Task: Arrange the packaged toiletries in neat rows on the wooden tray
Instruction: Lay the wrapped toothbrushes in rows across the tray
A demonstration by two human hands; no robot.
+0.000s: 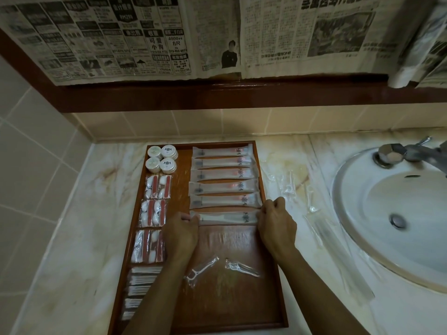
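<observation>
A wooden tray [232, 308] lies on the marble counter. Several long white toothbrush packets [223, 187] lie in a column on its right half. My left hand [181, 234] pinches the left end of the nearest packet [227, 217] and my right hand [275, 223] pinches its right end, holding it flat just below the others. On the tray's left side sit round soap packs [161, 158], red-and-white cotton packets [154, 211] and white cotton-bud packets [141, 279]. Two clear-wrapped floss picks [222, 268] lie loose on the bare wood between my forearms.
Several clear-wrapped packets [312, 213] lie scattered on the counter between the tray and the white sink [399, 221]. A metal tap [408, 153] stands at the sink's back. Newspaper [217, 37] covers the mirror above a dark wooden ledge. Tiled wall closes the left side.
</observation>
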